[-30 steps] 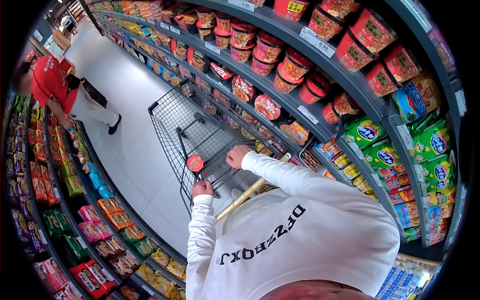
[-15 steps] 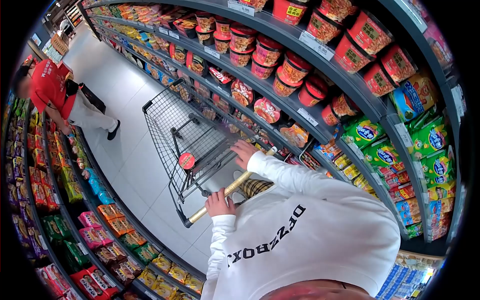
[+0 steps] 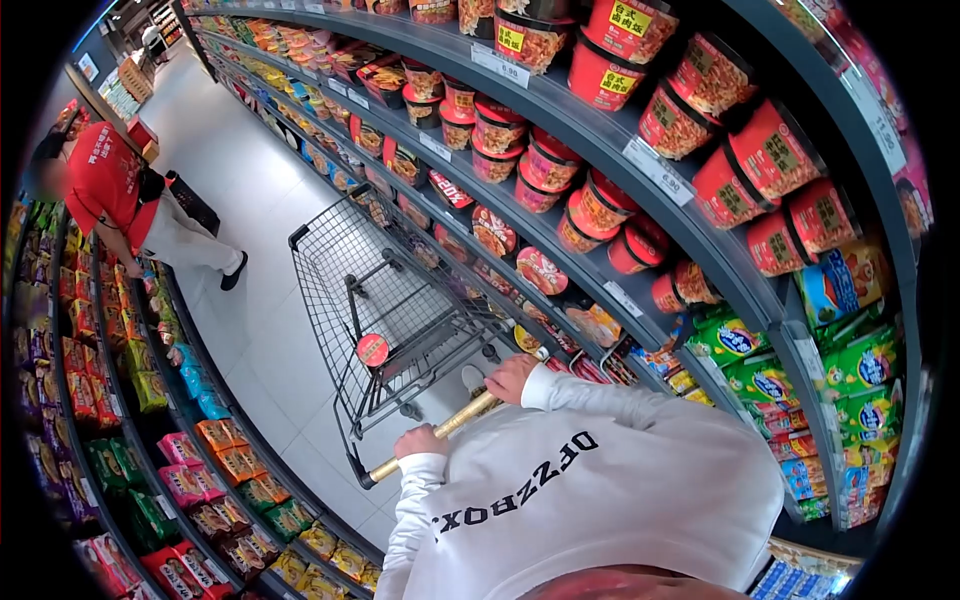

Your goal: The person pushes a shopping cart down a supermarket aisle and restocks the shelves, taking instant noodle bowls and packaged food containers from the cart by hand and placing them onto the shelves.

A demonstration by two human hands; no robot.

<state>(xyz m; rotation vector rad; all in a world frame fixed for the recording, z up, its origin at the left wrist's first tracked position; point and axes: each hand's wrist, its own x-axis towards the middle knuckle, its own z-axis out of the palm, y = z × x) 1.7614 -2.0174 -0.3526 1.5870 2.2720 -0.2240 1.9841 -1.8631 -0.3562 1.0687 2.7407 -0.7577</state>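
A dark wire shopping cart [image 3: 372, 300] stands in front of me, with a round red badge [image 3: 372, 350] at its near side. My left hand [image 3: 421, 441] is closed round the gold handle [image 3: 466, 412] near its left end. Toward the other end, my right hand [image 3: 511, 380] also grips this bar, its fingers curled over it. No goods show in the cart's basket. White sleeves cover both my arms, and the handle is close to my white sweatshirt [image 3: 600, 490].
Shelves of red instant-meal tubs [image 3: 610, 80] rise close on the right, with green snack bags [image 3: 860, 365] nearer me. Packaged snacks [image 3: 190, 480] fill the left shelf. A person in a red shirt [image 3: 105, 175] leans toward that shelf, ahead on the left. Pale floor [image 3: 270, 345] runs between.
My fingers, looser and more spread before, are now wrapped round the handle. The handle is nearer my body. The view has shifted slightly, and the person in red remains at the left shelf.
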